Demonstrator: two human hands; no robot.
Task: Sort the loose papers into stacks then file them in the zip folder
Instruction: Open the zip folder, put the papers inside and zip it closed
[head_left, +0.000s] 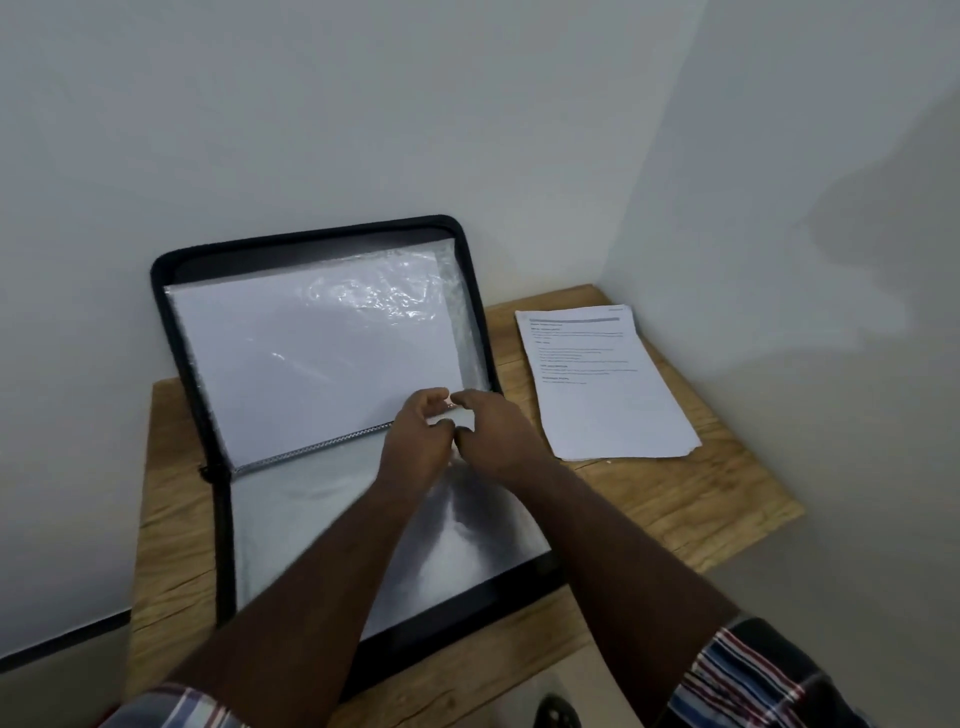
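Observation:
A black zip folder (171, 322) lies open on the wooden table, its far half leaning against the wall. A clear plastic sleeve (311, 348) in the far half holds a white sheet. Another clear sleeve (311, 509) lies flat on the near half. My left hand (418, 436) and my right hand (493, 431) meet at the right end of the spine, fingers curled and pinching the sleeve's edge there. A stack of printed papers (608, 384) lies on the table to the right of the folder.
The wooden table (701, 499) stands in a corner, with white walls behind and to the right. Its right and near edges drop to the floor. A dark object (558, 714) shows below the near edge.

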